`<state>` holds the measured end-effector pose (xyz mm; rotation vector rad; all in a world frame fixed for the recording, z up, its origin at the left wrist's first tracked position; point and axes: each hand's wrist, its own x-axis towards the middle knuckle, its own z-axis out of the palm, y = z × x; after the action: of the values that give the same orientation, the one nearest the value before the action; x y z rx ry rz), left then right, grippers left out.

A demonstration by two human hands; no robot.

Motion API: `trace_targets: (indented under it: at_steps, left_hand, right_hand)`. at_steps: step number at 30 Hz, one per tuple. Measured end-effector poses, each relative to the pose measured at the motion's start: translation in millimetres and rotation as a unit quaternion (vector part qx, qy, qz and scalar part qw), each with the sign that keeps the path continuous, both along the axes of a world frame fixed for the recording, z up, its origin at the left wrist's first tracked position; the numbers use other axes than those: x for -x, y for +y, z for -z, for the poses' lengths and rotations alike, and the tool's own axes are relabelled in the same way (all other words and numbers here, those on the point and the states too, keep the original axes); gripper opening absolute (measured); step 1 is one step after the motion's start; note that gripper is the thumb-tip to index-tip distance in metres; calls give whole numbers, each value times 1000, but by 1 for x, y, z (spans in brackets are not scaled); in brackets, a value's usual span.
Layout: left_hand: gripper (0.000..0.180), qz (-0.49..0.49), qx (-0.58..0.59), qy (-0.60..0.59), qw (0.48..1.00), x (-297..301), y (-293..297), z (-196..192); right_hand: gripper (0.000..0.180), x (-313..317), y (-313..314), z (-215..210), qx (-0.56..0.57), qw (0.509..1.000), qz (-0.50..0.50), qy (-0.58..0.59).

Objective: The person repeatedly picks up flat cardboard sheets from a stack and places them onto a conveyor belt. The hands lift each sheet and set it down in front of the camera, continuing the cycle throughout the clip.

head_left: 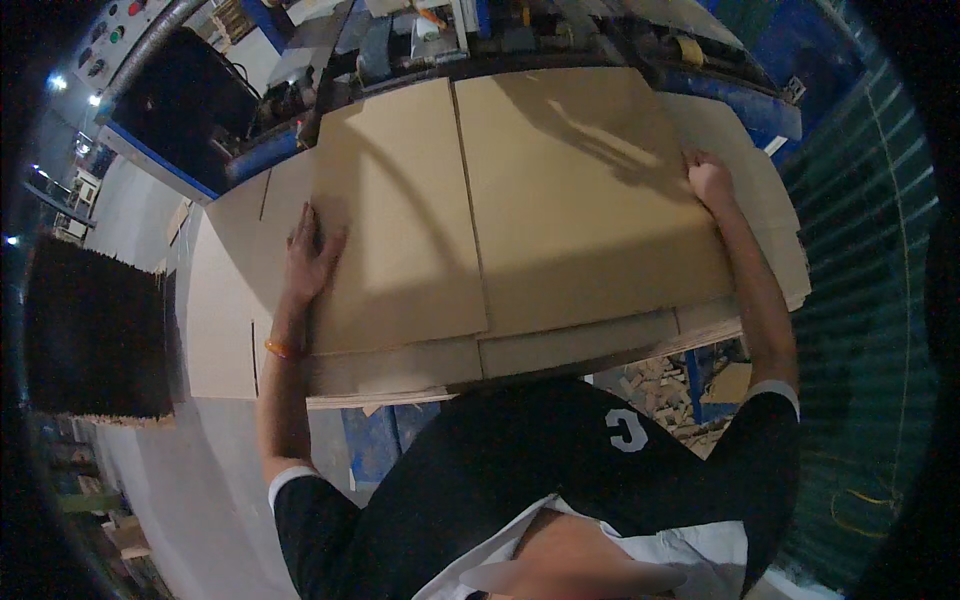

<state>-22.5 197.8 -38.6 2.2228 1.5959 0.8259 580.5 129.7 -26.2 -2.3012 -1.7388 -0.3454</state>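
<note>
Black short-sleeved shirt (520,450) with white cuff trim and a white mark; thin orange band (282,349) on left wrist; bare forearms

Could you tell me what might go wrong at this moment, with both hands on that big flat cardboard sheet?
1. The left hand lies flat on the top cardboard sheet and the right hand only touches its far edge, so the sheet could skew.
2. The cardboard stack overhangs toward the person; lower sheets might slide off.
3. The machine sits close behind; fingers could come near it.
</note>
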Motion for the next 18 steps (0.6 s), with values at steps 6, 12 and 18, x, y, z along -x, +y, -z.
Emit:
trace_targets:
  at_steps: [6, 12, 18]
  left_hand:
    - [82, 10, -46, 217, 975, -14, -71, -59]
    - [87, 208, -45, 259, 942, -48, -134, -59]
    - [57, 220, -135, 206, 944, -17, -111, -52]
  right_hand:
    - [50, 33, -66, -29, -94, 980, -50, 168]
    - [85, 99, -170, -48, 145, 971, -183, 51]
    - [86, 93, -161, -30, 121, 968, -217, 15]
